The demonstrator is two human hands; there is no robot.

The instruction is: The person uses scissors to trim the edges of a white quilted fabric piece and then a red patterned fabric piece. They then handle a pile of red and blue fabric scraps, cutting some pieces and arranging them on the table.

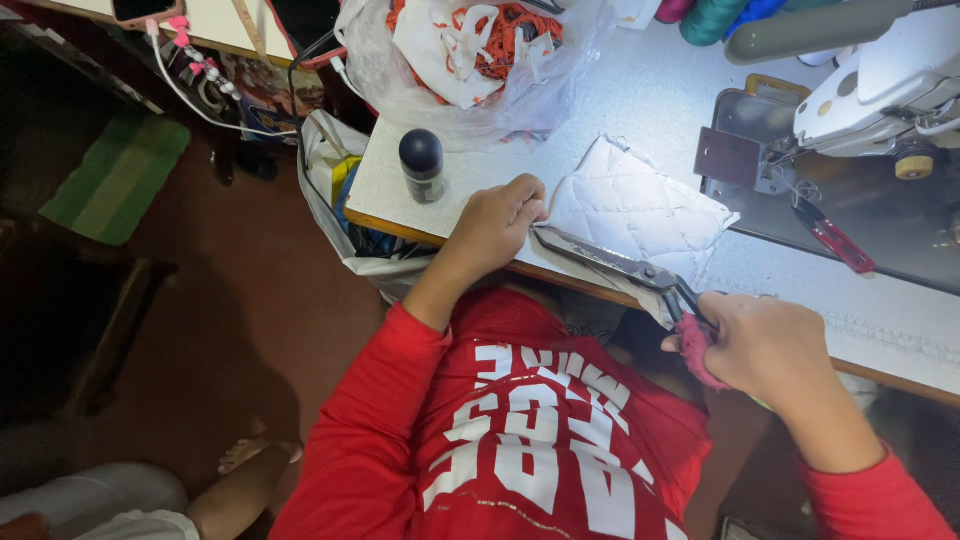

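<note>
My left hand (497,222) pinches the near edge of a white quilted fabric piece (630,205) lying on the speckled white table (640,95). My right hand (762,343) grips the pink-wrapped handles of large metal scissors (610,262). The blades point left along the fabric's near edge, toward my left hand. I wear a red long-sleeved shirt with white lettering.
A sewing machine (880,90) stands at the right, with a red-handled tool (835,240) beside it. A dark bottle (422,163) and a clear plastic bag of orange and white scraps (480,50) sit at the table's left. Thread cones (715,18) stand behind. A bag (340,190) hangs below the table's corner. Another person's leg (235,490) is at the lower left.
</note>
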